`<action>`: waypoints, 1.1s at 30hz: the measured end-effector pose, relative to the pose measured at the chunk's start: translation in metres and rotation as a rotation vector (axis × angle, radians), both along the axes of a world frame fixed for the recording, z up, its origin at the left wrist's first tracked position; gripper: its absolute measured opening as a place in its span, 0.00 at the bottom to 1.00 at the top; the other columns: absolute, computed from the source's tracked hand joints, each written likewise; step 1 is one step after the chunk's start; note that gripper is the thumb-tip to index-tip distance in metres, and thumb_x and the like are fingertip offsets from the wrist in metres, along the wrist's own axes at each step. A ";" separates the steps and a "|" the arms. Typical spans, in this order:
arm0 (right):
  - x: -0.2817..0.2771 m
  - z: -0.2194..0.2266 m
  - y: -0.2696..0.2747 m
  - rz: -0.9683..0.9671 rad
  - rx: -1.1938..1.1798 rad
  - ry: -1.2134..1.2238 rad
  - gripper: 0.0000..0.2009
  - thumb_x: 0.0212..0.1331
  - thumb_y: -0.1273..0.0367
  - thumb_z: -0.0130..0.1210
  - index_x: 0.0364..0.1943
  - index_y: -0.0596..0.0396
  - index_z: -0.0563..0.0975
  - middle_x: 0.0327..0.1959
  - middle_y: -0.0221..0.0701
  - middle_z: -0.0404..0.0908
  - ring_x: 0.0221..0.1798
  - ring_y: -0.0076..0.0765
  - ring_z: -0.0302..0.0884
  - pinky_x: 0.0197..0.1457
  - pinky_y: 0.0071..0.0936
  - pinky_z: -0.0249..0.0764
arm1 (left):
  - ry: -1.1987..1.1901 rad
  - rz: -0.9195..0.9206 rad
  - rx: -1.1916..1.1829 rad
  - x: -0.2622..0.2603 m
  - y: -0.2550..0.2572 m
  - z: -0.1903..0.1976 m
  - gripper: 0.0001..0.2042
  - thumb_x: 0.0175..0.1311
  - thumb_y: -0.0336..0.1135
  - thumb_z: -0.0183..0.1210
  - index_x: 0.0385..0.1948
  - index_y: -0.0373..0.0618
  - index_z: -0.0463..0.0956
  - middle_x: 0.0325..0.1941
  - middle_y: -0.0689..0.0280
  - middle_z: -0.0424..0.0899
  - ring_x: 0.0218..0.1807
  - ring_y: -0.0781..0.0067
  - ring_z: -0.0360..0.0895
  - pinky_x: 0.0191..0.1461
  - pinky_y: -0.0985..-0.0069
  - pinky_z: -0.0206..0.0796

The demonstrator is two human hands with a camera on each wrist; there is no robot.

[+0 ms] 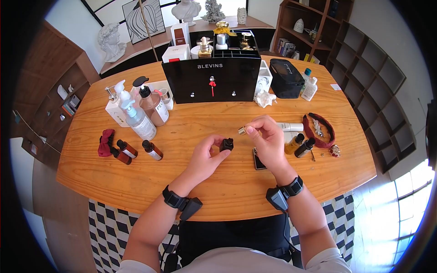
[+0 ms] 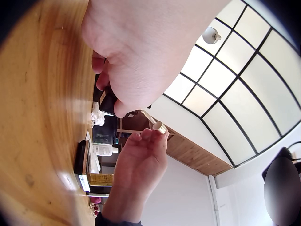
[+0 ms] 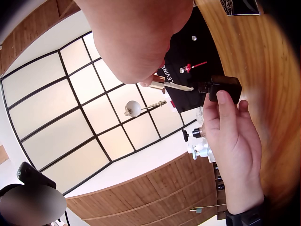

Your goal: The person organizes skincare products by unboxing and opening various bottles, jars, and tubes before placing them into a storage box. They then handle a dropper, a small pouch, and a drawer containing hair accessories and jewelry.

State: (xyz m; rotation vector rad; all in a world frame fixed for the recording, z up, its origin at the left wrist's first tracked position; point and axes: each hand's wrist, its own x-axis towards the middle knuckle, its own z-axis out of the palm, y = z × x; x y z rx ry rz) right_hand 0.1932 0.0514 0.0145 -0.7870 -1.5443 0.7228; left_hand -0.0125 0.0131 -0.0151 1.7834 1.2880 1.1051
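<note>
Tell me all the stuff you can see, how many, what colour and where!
Small bottle: one, black, left hand
Dropper: one, gold-topped, right hand
BLEVINS box: one, black, table's back
Jars and boxes: several, white and gold, atop it
Case: one, black, right of it
Pump bottles: at least three, clear, white, brown, left
Little bottles: three, brown, left
Bow: one, dark red, left
Headband: one, dark red, right
Tube: one, white, right
Busts: two, white, behind
Table: one, orange-brown, middle
Rug: one, black and white, below
Wristbands: two, black, wrists
Hands: two, bare, over the table
</note>
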 end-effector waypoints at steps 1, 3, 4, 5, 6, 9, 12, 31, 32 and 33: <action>0.000 -0.001 0.001 -0.001 0.003 -0.003 0.03 0.60 0.76 0.64 0.32 0.59 0.81 0.31 0.28 0.79 0.34 0.25 0.72 0.42 0.23 0.71 | -0.004 -0.001 0.000 0.000 0.000 -0.001 0.17 0.61 0.31 0.68 0.51 0.42 0.77 0.46 0.68 0.85 0.50 0.76 0.79 0.49 0.78 0.66; 0.000 -0.002 0.001 -0.001 0.007 0.000 0.03 0.60 0.76 0.64 0.32 0.59 0.81 0.31 0.28 0.78 0.34 0.25 0.72 0.42 0.24 0.71 | -0.007 -0.002 0.000 0.000 0.000 -0.001 0.17 0.62 0.32 0.68 0.51 0.42 0.77 0.46 0.68 0.85 0.50 0.76 0.79 0.49 0.78 0.66; 0.000 -0.001 0.001 -0.001 0.008 0.006 0.03 0.60 0.76 0.64 0.32 0.59 0.81 0.31 0.28 0.78 0.34 0.25 0.72 0.42 0.24 0.71 | -0.004 -0.002 -0.001 0.000 0.000 -0.001 0.17 0.62 0.32 0.68 0.51 0.42 0.77 0.46 0.68 0.85 0.50 0.76 0.79 0.49 0.78 0.66; 0.000 -0.001 0.000 -0.001 0.008 0.011 0.03 0.60 0.76 0.64 0.32 0.59 0.81 0.31 0.28 0.78 0.34 0.25 0.72 0.42 0.24 0.70 | -0.002 -0.002 -0.001 0.000 0.001 -0.002 0.17 0.62 0.32 0.68 0.51 0.42 0.77 0.46 0.68 0.85 0.50 0.76 0.79 0.49 0.78 0.66; 0.000 -0.001 0.000 -0.003 0.012 0.005 0.03 0.60 0.76 0.64 0.32 0.59 0.81 0.31 0.28 0.78 0.34 0.25 0.72 0.42 0.24 0.70 | -0.003 -0.002 -0.001 0.000 0.001 -0.002 0.17 0.62 0.32 0.68 0.51 0.42 0.77 0.46 0.68 0.85 0.50 0.76 0.79 0.49 0.78 0.66; -0.001 0.000 0.000 -0.008 0.014 -0.006 0.03 0.59 0.76 0.64 0.32 0.59 0.81 0.31 0.29 0.78 0.34 0.25 0.72 0.42 0.24 0.70 | -0.006 -0.002 0.000 0.000 0.001 -0.003 0.17 0.62 0.32 0.68 0.51 0.42 0.77 0.46 0.68 0.85 0.50 0.76 0.79 0.49 0.78 0.66; -0.001 0.000 -0.001 -0.010 0.001 -0.002 0.03 0.59 0.76 0.64 0.32 0.58 0.81 0.31 0.29 0.78 0.34 0.25 0.72 0.42 0.24 0.70 | -0.008 -0.003 0.003 0.000 0.001 -0.004 0.16 0.62 0.31 0.68 0.50 0.42 0.77 0.46 0.68 0.85 0.50 0.76 0.79 0.49 0.78 0.66; -0.001 0.001 -0.002 -0.023 0.009 -0.019 0.03 0.58 0.77 0.64 0.31 0.58 0.80 0.30 0.29 0.78 0.33 0.26 0.72 0.41 0.24 0.70 | -0.007 -0.006 -0.008 0.000 0.001 -0.003 0.17 0.61 0.31 0.68 0.51 0.41 0.77 0.45 0.68 0.85 0.49 0.77 0.80 0.49 0.78 0.65; -0.001 0.001 -0.002 -0.021 0.009 -0.019 0.03 0.58 0.78 0.64 0.31 0.58 0.80 0.30 0.29 0.78 0.33 0.26 0.72 0.41 0.25 0.70 | -0.006 -0.007 -0.009 0.000 0.001 -0.003 0.17 0.61 0.31 0.68 0.51 0.41 0.77 0.45 0.68 0.85 0.49 0.77 0.80 0.49 0.78 0.65; 0.000 0.001 -0.002 -0.007 -0.002 -0.048 0.03 0.59 0.78 0.63 0.32 0.59 0.80 0.32 0.30 0.77 0.36 0.26 0.73 0.44 0.24 0.70 | -0.006 -0.006 -0.008 0.000 0.001 -0.003 0.17 0.61 0.31 0.68 0.51 0.41 0.77 0.45 0.68 0.85 0.49 0.76 0.80 0.49 0.78 0.65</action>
